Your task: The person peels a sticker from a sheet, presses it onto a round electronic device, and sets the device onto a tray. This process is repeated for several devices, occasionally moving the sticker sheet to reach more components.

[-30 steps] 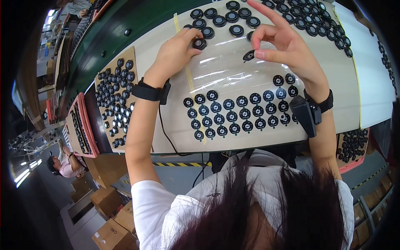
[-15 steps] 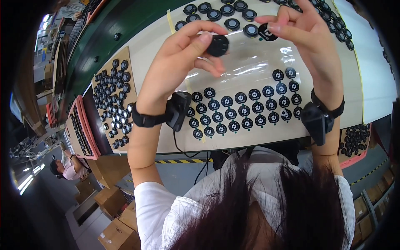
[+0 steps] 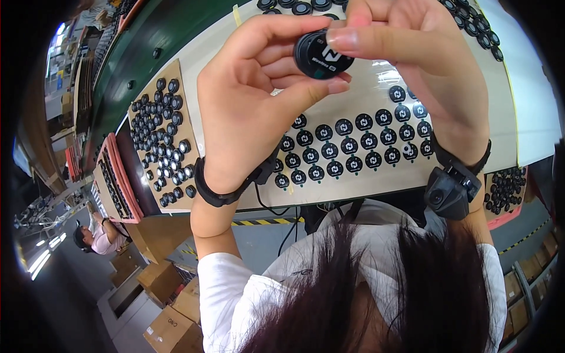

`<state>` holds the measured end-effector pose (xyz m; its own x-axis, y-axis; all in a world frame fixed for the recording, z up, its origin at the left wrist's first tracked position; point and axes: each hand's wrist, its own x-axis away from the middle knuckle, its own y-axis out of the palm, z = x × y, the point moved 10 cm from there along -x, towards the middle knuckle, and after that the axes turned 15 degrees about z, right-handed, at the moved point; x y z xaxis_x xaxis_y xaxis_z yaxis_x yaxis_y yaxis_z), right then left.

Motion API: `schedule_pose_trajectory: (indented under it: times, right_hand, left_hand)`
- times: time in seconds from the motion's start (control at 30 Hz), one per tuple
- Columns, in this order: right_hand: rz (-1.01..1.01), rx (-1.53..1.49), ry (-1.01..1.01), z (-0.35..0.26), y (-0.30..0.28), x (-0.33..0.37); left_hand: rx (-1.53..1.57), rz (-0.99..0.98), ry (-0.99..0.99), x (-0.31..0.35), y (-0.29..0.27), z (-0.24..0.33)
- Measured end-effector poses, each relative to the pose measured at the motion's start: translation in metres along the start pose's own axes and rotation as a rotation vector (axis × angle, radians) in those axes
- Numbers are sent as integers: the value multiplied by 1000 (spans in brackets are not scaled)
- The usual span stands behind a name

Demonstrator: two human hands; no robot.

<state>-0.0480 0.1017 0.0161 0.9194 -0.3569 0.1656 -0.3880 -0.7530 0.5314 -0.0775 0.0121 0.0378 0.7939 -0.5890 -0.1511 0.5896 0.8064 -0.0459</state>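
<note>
My left hand (image 3: 244,94) grips a black round disc-shaped part (image 3: 301,54) by its edge, between thumb and fingers. On the part's face sits a round black sticker (image 3: 321,62) with a white symbol, a small green tab at its lower edge. Thumb and fingers of my right hand (image 3: 429,65) pinch at the sticker's upper right, touching the part there. Whether the sticker lies wholly flat cannot be seen. Below the hands, rows of similar round stickers (image 3: 348,146) lie on the table, with shiny clear film around the upper ones.
More round black parts (image 3: 302,8) stand at the table's far side, others (image 3: 484,40) at far right. A board (image 3: 187,112) on the left carries many parts. A green surface (image 3: 185,29) lies beyond. Wrist-worn cameras (image 3: 450,191) sit on my arms. Someone (image 3: 101,232) works at far left.
Both hands have come together. The right hand has brought the sticker leftward onto the part, which has turned in my left hand so its face shows the sticker.
</note>
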Motion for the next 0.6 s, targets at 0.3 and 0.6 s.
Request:
schedule_pose_trajectory:
  times: [0.3, 0.6]
  right_hand:
    - [-42, 8, -58, -6, 9, 1]
    - [-54, 103, -113, -13, -28, -11]
  left_hand:
    - [-288, 187, 167, 6, -9, 17]
    - [-368, 221, 157, 3, -8, 24]
